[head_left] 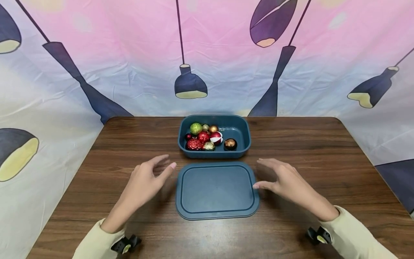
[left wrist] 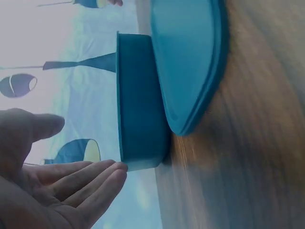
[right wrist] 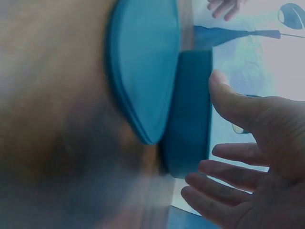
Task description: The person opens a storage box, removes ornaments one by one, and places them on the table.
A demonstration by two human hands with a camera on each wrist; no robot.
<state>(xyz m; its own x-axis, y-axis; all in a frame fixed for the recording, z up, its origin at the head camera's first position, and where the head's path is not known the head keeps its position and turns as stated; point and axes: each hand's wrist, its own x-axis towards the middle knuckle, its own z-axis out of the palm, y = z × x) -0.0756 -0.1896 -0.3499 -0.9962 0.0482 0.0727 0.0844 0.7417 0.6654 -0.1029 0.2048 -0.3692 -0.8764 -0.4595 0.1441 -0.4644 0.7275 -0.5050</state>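
Note:
A flat blue-grey lid (head_left: 217,190) lies on the table in front of a matching rectangular box (head_left: 213,154). Inside the box are several ornament balls, among them a green ball (head_left: 196,128), a textured red ball (head_left: 194,144) and a red-and-white ball (head_left: 216,138); most cluster on the left. My left hand (head_left: 143,181) hovers left of the lid, fingers relaxed and apart from the thumb, holding nothing. On the other side my right hand (head_left: 288,181) is poised by the lid's right edge, its thumb tip close to the rim; whether it touches, I cannot tell.
The brown wooden table (head_left: 136,223) carries the box near its far edge. Behind it hangs a pastel cloth (head_left: 145,82) printed with dark lamps. A dark wrist strap piece (head_left: 126,244) sits at the left cuff, another (head_left: 318,235) at the right.

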